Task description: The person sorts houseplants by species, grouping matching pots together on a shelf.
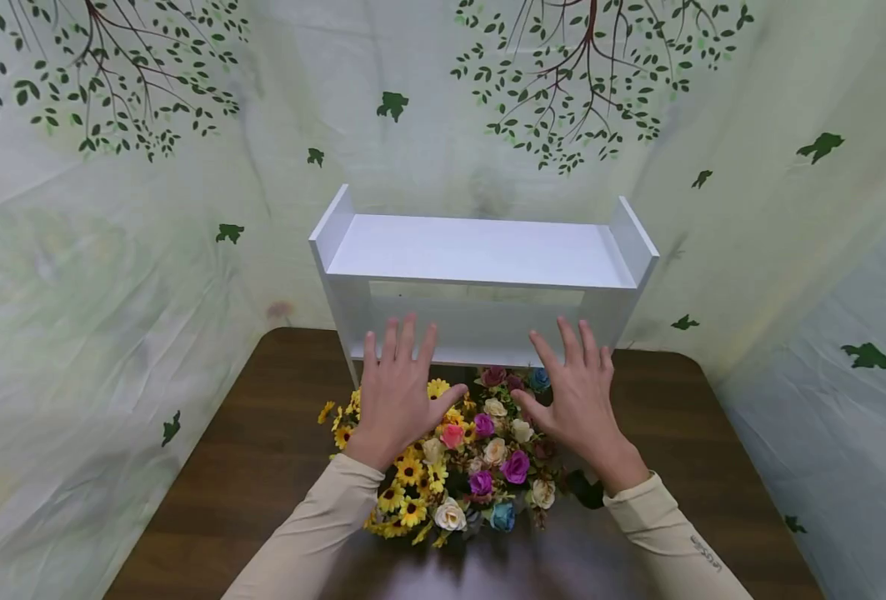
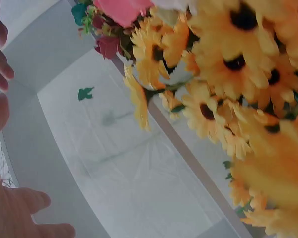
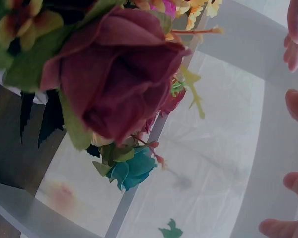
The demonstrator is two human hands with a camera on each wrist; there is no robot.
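Observation:
Both hands hover over a bunch of artificial flowers on the table, fingers spread and holding nothing. The left hand (image 1: pixel 401 400) is above the yellow daisy-like flowers (image 1: pixel 410 471); the right hand (image 1: pixel 579 404) is above the right side, near the mixed roses (image 1: pixel 516 467) in purple, cream, pink and blue. Behind the flowers stands a white shelf unit (image 1: pixel 480 250) with raised side panels. In the left wrist view, yellow flowers (image 2: pixel 208 111) fill the right side. A dark red rose (image 3: pixel 119 74) looms close in the right wrist view, with a teal rose (image 3: pixel 131 168) below. Whatever holds the stems is hidden.
The dark brown wooden table (image 1: pixel 262 467) has rounded back corners. A pale fabric backdrop (image 1: pixel 135 275) printed with branches and green leaves surrounds it at the back and sides. The shelf's side panels (image 1: pixel 633 242) rise above its top board.

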